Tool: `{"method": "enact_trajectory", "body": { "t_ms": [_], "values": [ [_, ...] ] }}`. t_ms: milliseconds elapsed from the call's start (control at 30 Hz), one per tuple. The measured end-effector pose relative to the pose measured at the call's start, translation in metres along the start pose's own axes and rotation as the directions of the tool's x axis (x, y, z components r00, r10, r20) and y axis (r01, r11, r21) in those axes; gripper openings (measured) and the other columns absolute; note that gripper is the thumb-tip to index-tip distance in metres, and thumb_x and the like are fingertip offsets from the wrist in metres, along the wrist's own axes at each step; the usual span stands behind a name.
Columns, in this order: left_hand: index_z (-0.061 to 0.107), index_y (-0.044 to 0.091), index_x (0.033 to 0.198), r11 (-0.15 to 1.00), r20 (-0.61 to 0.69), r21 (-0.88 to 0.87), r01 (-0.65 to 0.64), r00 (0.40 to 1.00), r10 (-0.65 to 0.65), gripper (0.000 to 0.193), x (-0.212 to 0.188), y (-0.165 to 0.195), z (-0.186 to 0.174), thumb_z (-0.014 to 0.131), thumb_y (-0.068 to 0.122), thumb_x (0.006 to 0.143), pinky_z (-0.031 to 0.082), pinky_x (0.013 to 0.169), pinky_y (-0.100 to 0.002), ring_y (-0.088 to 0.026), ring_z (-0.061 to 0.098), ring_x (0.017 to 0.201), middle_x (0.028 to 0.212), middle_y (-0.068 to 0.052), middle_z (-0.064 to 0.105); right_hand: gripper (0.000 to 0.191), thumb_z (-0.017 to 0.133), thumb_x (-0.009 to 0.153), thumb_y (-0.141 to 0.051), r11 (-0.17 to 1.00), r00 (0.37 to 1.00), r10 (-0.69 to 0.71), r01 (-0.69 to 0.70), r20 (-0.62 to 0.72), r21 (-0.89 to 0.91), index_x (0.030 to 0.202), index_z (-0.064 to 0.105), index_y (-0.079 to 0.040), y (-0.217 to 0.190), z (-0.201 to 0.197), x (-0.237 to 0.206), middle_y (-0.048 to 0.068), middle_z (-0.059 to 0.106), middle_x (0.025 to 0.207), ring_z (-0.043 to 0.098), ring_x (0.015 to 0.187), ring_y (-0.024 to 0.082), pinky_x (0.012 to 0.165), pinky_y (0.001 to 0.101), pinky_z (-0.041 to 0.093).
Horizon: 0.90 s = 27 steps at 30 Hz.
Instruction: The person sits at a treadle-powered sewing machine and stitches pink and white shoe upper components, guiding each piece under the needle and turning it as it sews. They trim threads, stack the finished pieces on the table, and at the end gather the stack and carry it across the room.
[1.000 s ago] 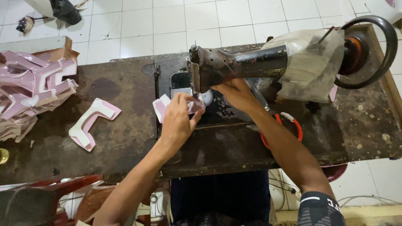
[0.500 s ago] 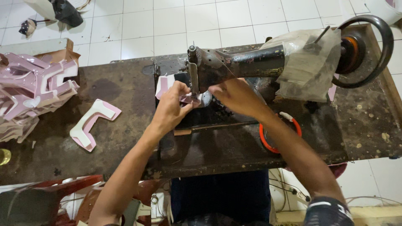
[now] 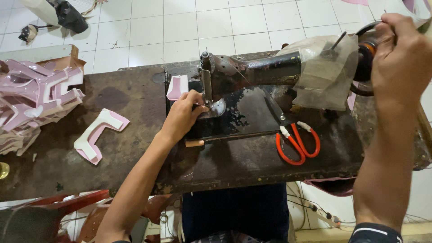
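Beside the needle, left hand (image 3: 182, 114) pins pink piece (image 3: 177, 87).

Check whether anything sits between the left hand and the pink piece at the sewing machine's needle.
Nothing visible does. The left hand already rests on the pink piece beside the needle bar. The right hand is away on the handwheel; the red scissors lie clear.

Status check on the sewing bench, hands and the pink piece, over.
Left hand pressing pink piece down beside the needle bar. Right hand gripping the handwheel. Orange scissors lie on the machine bed, apart from the piece.
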<state>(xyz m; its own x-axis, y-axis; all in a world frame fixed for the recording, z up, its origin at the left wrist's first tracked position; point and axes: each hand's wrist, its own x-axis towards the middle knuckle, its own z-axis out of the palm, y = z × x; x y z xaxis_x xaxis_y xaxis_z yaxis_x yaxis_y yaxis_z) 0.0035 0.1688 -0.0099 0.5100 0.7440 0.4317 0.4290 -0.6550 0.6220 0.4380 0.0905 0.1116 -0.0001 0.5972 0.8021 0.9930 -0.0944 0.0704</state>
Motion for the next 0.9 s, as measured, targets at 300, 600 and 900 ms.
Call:
{"method": "enact_trajectory", "body": {
  "t_ms": [300,600,900],
  "values": [
    [0.056,0.002,0.100,0.998,-0.097,0.063,-0.016,0.995,0.022,0.020,-0.010,0.005,0.011,0.074,0.005,0.091,0.052,0.086,-0.047,-0.038,0.063,0.107,0.101,-0.016,0.067,0.011,0.074,0.101,-0.008,0.997,0.998,-0.045,0.047,-0.035,0.057,0.109,0.078,-0.001,0.005,-0.007,0.013,0.016,0.074,0.091,0.072,0.078,0.031,0.069,0.0370,0.054],
    [0.058,-0.001,0.100,0.942,-0.248,0.279,-0.184,0.934,0.256,0.019,-0.012,0.031,0.009,0.072,0.003,0.088,0.050,0.090,-0.051,-0.043,0.061,0.104,0.111,-0.023,0.059,0.030,0.049,0.110,-0.030,0.407,0.845,0.370,-0.521,0.386,0.750,0.123,0.071,-0.013,0.054,-0.033,0.002,0.000,0.075,0.097,0.072,0.083,0.009,0.072,0.0238,0.053],
    [0.063,0.001,0.100,0.726,-0.021,0.232,-0.647,0.743,0.669,0.016,-0.002,0.099,0.064,0.073,0.003,0.087,0.053,0.090,-0.044,-0.031,0.063,0.103,0.110,-0.013,0.063,0.029,0.081,0.083,-0.027,0.828,0.758,0.410,-0.543,0.508,0.142,0.096,0.076,-0.002,0.103,0.047,-0.119,0.018,0.073,0.083,0.073,0.075,0.031,0.067,0.0439,0.054]
  ]
}}
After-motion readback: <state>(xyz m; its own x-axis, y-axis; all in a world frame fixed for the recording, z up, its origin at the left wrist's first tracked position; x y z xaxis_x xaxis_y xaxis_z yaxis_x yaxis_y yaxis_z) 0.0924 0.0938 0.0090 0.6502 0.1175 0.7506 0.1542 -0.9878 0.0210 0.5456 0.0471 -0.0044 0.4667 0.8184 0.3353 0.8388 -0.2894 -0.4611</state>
